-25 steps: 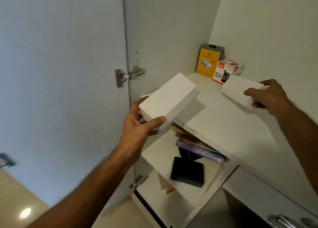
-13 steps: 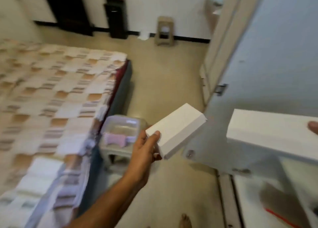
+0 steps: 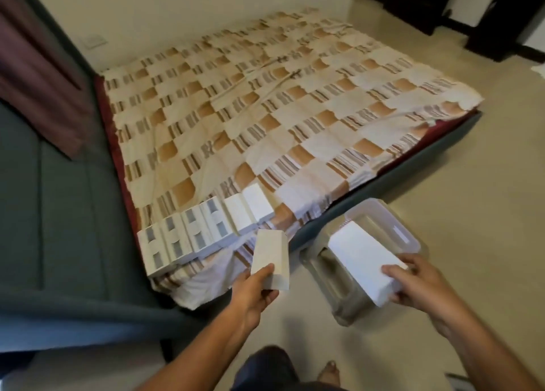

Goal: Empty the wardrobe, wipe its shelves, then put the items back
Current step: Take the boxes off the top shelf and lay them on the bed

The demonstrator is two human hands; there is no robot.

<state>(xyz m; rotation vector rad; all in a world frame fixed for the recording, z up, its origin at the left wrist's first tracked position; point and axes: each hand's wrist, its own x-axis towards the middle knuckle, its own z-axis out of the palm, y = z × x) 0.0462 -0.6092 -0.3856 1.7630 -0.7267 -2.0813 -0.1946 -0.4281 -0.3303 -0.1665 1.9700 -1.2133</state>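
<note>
Both hands are occupied. The left hand (image 3: pixel 255 290) grips a white box (image 3: pixel 270 261) by its near end, thumb on top, over the near corner of the bed (image 3: pixel 295 119). The right hand (image 3: pixel 418 284) grips a second white box (image 3: pixel 364 261) by its near end, above a clear plastic tub (image 3: pixel 398 237) standing on the floor (image 3: pixel 472 201) just beside the bed. A row of boxes (image 3: pixel 206 231) already lies along the bed's near edge, touching one another.

Risks, as judged:
- Each box is held at one end only; a loose grip could let it tip and drop.
- The row sits close to the edge on soft, wrinkled bedding; adding more could nudge the end box off.
- The tub stands near the person's foot (image 3: pixel 328 370); a step forward could strike it
</note>
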